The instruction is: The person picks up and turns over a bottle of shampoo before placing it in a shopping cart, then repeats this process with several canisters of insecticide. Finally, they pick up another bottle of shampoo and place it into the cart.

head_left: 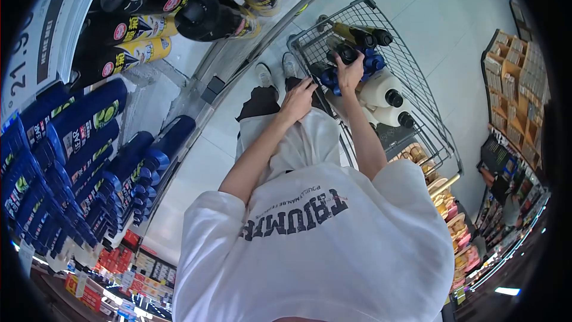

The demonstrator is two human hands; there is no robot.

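Observation:
My right hand [350,71] is closed around the black cap end of a dark bottle [344,53] inside the wire shopping cart [411,53]. Beside it lie yellowish bottles with black caps [364,37] and several blue bottles [373,61]. White jugs with black caps [381,89] rest in the cart, closer to my body. My left hand [297,101] is in front of my shirt hem, by the cart's near side rim. Its fingers are curled, and whatever they may hold is hidden.
On the left, a shelf holds blue bottles [80,125] and black-and-yellow bottles [140,50], with a price tag [42,42] in front. My shoes [265,76] stand on the tiled floor between shelf and cart. A wooden rack [515,83] is at right; packed goods [456,226] line the lower right.

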